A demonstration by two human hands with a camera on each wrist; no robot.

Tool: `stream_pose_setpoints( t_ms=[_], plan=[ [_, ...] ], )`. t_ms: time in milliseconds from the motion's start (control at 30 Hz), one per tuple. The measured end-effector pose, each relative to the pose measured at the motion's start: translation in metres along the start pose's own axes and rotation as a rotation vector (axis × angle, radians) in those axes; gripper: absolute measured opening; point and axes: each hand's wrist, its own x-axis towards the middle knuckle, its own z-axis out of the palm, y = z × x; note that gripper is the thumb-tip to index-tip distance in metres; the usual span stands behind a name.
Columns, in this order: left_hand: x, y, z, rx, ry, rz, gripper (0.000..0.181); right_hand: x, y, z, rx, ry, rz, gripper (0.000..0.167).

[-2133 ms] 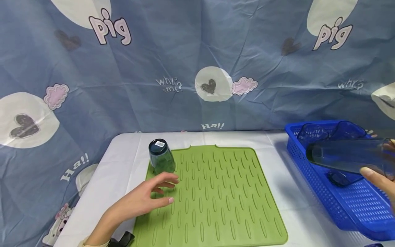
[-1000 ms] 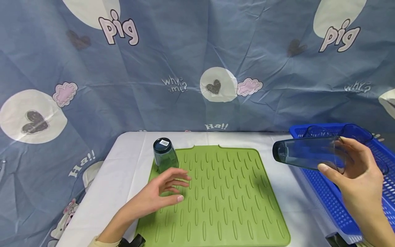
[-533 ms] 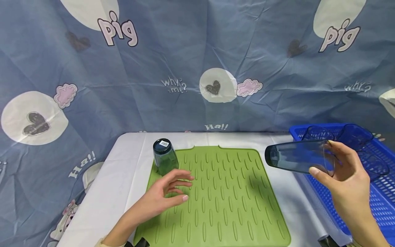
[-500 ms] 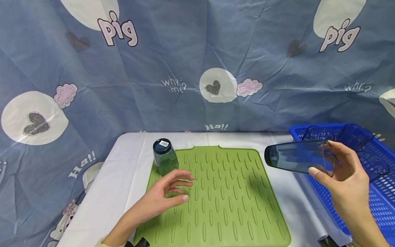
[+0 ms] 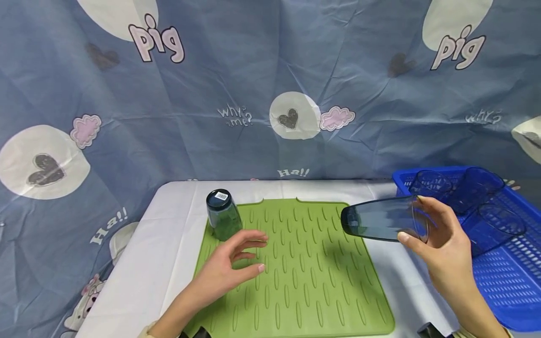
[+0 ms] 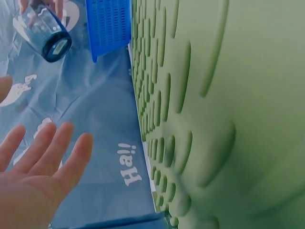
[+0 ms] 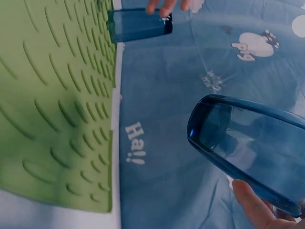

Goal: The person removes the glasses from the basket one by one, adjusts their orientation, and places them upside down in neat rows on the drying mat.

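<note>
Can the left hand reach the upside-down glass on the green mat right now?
Likely yes: the left hand is empty and close by, and nothing visible stands between it and the upside-down glass.

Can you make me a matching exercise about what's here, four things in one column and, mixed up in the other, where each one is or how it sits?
Things:
1. Blue glass tumbler in the fingers of the right hand
2. Blue-green glass tumbler beyond the left hand
3. Green ribbed mat
4. Blue perforated plastic basket

Places and states:
A. Flat on the white tabletop
B. Upside down at the far left corner
C. At the person's right, with tinted glasses inside
D. Tipped sideways in the air

Right pairs: 1-D, 2-B, 3-A, 4-C.
</note>
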Motion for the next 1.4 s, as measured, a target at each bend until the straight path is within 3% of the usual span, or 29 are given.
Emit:
stream_pose_setpoints(
  t_ms=[167, 333, 567, 833, 1400],
  plan=[
    [0.001, 0.001, 0.005, -0.001, 0.025, 0.015, 0.053, -0.004, 0.003, 0.006, -0.044, -0.030, 0.018, 0.075],
    [0.000, 0.002, 0.009, 0.011, 0.030, -0.010, 0.056, -0.007, 0.009, 0.011, 0.000, -0.043, 0.016, 0.074],
    [0.000, 0.002, 0.017, 0.002, 0.005, -0.042, 0.059, -0.014, 0.017, 0.021, 0.014, -0.058, 0.037, 0.073],
    [0.000, 0.002, 0.023, -0.043, -0.030, -0.088, 0.061, -0.022, 0.024, 0.031, 0.066, -0.130, 0.037, 0.072],
    [-0.003, 0.004, 0.038, -0.060, -0.034, -0.141, 0.069, -0.039, 0.036, 0.051, 0.097, -0.124, 0.038, 0.068]
  ],
)
